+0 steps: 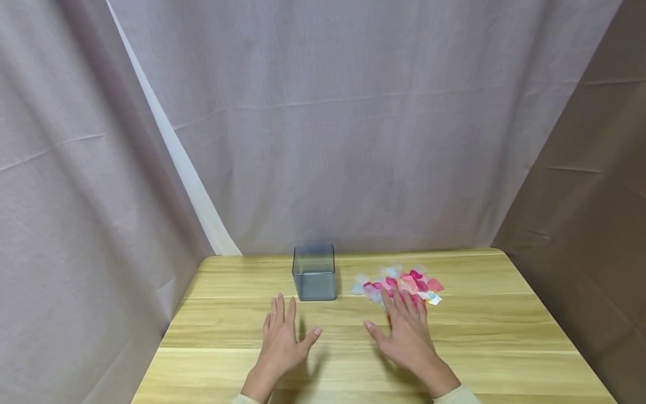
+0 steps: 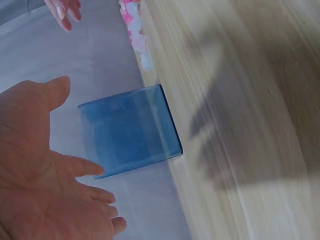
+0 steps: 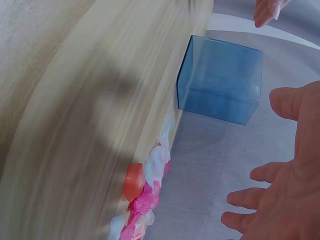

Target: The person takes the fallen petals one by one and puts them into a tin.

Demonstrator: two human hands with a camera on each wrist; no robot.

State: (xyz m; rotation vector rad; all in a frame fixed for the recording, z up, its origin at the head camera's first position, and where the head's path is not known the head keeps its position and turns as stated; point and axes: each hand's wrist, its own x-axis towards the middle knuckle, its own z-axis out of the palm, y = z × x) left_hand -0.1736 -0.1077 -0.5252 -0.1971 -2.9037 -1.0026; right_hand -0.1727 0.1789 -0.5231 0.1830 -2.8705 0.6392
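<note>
A clear blue-grey square container (image 1: 315,285) stands upright near the table's back edge, with nothing visible inside. To its right lies a loose heap of petals (image 1: 407,283) in pink, magenta, coral, white and pale blue. My left hand (image 1: 284,339) hovers in front of the container, fingers spread and holding nothing; its shadow falls on the wood. My right hand (image 1: 407,334) hangs before the petals, fingers spread, and hides part of the heap in the head view. In the right wrist view its fingers (image 3: 247,198) are apart from the petals (image 3: 145,197).
The light wooden table (image 1: 227,325) has rounded back corners. Grey-mauve curtains (image 1: 353,140) hang behind it and to the left, with a pale strip (image 1: 176,143) between two of them. A darker brown curtain (image 1: 585,196) hangs on the right.
</note>
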